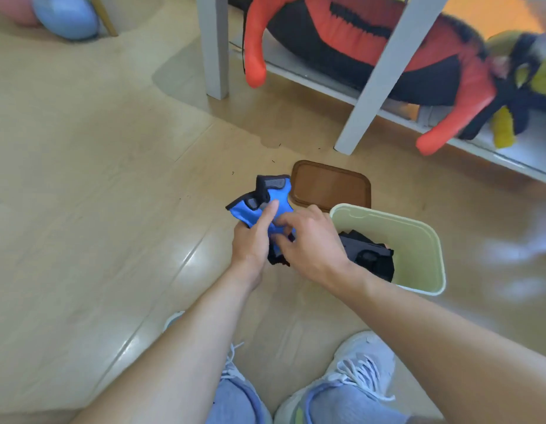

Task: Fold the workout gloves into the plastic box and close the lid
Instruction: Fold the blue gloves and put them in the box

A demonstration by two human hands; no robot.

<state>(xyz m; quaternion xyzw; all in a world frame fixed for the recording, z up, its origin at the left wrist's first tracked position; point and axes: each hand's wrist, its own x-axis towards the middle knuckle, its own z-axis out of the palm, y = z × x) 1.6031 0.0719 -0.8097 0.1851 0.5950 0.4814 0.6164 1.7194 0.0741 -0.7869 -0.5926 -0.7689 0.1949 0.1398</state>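
Observation:
A blue and black workout glove [265,200] is held above the wooden floor, just left of a pale green plastic box [430,240]. My left hand [253,240] grips the glove from below, thumb pressed on its blue face. My right hand [308,240] pinches the glove's lower edge, fingers closed on the fabric. A second glove [369,255], black and grey, lies inside the open box. The brown lid [329,185] lies flat on the floor behind the box and the held glove.
A white shelf frame [375,75] stands beyond the lid, with a red and black plush toy [357,35] on its lower board. My two feet in white sneakers [357,368] rest on the floor close below the hands.

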